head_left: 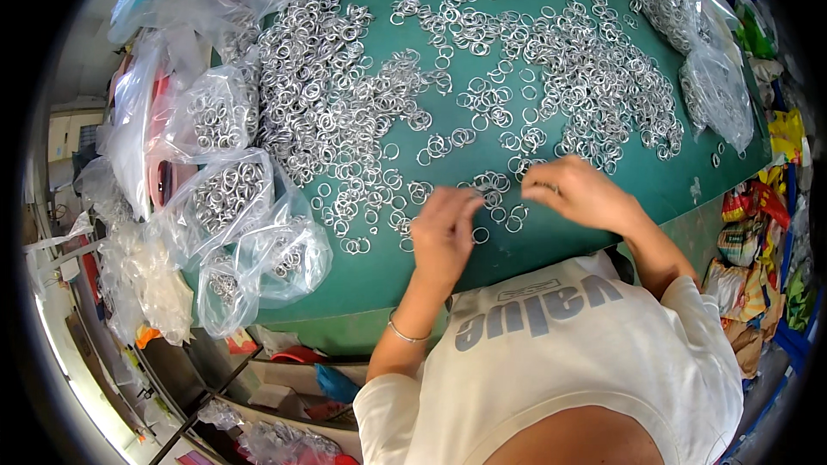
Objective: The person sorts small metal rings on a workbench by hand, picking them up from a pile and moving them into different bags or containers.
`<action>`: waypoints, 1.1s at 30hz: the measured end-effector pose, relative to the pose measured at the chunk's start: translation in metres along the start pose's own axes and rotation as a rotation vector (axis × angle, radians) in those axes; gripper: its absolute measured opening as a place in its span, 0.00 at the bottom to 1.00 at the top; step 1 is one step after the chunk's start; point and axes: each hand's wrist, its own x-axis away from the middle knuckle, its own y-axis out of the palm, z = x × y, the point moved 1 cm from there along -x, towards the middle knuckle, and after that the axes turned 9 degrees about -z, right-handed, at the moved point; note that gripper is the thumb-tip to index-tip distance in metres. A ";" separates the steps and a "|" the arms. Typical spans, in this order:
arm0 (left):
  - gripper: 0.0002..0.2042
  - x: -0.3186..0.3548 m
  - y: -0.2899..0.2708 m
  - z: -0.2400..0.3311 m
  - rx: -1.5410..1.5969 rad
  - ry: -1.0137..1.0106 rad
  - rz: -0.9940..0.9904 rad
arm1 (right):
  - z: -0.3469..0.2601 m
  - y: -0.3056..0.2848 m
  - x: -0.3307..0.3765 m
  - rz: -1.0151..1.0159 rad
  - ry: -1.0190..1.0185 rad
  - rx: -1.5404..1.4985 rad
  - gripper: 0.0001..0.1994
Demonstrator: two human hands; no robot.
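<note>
Many silver metal rings (pixel 310 69) lie in loose heaps across a green tabletop (pixel 551 237). My left hand (pixel 444 228), slightly smeared by motion, is at the near side, fingers drawn together beside a small cluster of rings (pixel 493 185). What its fingertips hold, if anything, cannot be made out. To the right of that cluster my right hand (pixel 579 193) is bent at the wrist, its fingers curled in and pressed together just above the table. Its fingertips point toward the rings, and anything between them is hidden. A single ring (pixel 480 235) lies right beside my left hand.
Clear plastic bags of rings (pixel 228 194) crowd the table's left edge. Another bag (pixel 717 90) lies at the far right. A larger heap of rings (pixel 603 77) spreads behind my right hand. Colourful packets (pixel 745 232) stand beyond the right edge, and open boxes (pixel 297 387) sit below left.
</note>
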 end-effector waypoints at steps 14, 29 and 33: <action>0.09 -0.040 -0.020 -0.003 -0.283 -0.393 -0.286 | 0.015 0.007 -0.048 0.118 -0.010 0.495 0.08; 0.06 -0.096 0.013 -0.032 -0.320 -0.026 -0.253 | 0.030 -0.017 -0.046 0.157 0.073 0.397 0.08; 0.03 -0.076 -0.008 -0.031 0.011 -0.220 -0.323 | 0.034 -0.034 -0.040 0.025 -0.005 0.094 0.08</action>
